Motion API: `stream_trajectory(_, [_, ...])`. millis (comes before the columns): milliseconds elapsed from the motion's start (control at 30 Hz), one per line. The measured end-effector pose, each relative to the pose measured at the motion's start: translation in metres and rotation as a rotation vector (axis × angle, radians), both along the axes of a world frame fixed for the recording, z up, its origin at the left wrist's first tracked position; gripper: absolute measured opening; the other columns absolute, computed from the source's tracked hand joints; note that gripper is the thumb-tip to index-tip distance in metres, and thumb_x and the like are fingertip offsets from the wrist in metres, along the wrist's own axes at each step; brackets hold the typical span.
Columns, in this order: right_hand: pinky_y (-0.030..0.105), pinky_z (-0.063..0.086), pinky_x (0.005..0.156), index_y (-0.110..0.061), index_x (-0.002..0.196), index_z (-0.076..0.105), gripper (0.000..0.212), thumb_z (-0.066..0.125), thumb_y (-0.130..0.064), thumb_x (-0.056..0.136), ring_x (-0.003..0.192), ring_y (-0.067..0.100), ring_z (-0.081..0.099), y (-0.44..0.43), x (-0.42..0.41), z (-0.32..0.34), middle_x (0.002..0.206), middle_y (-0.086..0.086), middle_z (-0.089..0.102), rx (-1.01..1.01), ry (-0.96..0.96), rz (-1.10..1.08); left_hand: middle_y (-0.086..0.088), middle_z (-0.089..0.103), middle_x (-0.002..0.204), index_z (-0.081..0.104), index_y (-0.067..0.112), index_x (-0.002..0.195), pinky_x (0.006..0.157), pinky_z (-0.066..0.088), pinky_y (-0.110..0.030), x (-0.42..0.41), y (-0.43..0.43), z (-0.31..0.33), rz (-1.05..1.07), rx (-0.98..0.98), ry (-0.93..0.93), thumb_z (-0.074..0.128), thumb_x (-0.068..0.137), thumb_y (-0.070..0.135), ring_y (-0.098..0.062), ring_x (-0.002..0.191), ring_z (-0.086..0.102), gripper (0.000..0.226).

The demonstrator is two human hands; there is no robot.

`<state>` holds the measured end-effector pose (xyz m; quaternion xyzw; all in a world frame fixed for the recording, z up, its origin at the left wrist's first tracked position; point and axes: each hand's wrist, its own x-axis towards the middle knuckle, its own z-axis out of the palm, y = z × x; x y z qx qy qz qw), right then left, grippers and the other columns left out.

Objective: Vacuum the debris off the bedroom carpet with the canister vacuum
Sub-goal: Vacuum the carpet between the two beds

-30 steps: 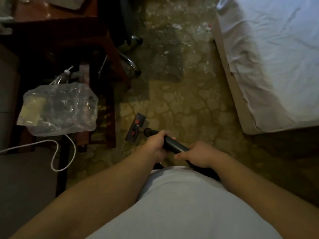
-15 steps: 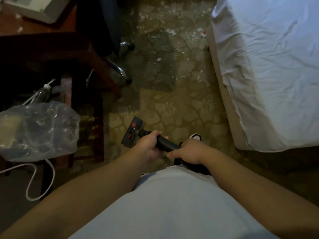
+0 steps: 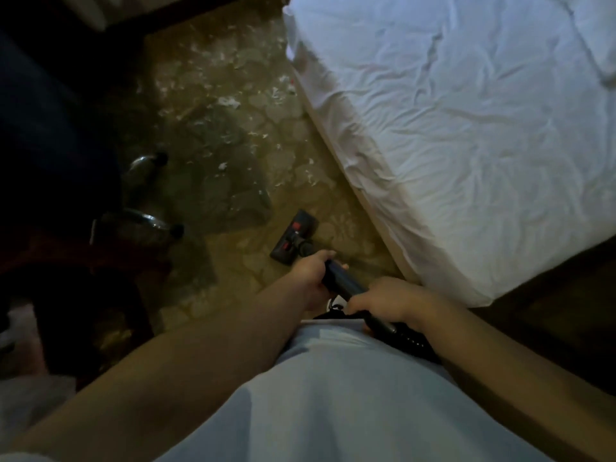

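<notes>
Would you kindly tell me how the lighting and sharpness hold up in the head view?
Head view: dim and yellowish overall; the white bed sheet is brightest; the chair base at left sinks into near-black shadow; white debris on the carpet reads clearly; the floor nozzle, and the left hand and right hand on the vacuum wand, look slightly soft.

Single view, worn on your head. It faced forward and steeply down over your shirt, which filled the bottom of the frame. Your left hand and right hand, both gripping the vacuum wand, sat near the lens, just below centre. The carpet lay farther off. The bed took the upper right. Wide-angle lens; edges dark.
</notes>
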<state>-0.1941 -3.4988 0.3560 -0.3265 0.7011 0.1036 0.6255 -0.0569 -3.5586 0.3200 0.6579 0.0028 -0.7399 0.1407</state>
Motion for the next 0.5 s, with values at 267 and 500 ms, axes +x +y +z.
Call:
stream_trajectory(267, [0.036,0.060,0.069,-0.014,0.097,0.073,0.042,0.084,-0.049,0.076,0.077,0.026,0.077,-0.063,-0.027,-0.007,0.088,0.009,0.079,-0.060,0.051,-0.186,-0.015,0.063,0.086,0.058,0.009,0.102,0.077,0.053,-0.048,-0.043,-0.089,-0.010,-0.226,-0.047,0.032,0.059,0.101,0.017,-0.026,0.077,0.062,0.009])
stream_trajectory(500, [0.026,0.047,0.058,-0.015,0.094,0.070,0.037,0.083,-0.048,0.083,0.067,0.018,0.067,-0.185,0.014,-0.005,0.084,0.003,0.070,-0.067,0.058,-0.276,-0.014,0.066,0.083,0.063,0.009,0.107,0.061,0.052,-0.043,-0.010,-0.219,-0.033,-0.304,-0.066,0.018,0.062,0.098,0.020,-0.029,0.076,0.063,0.013])
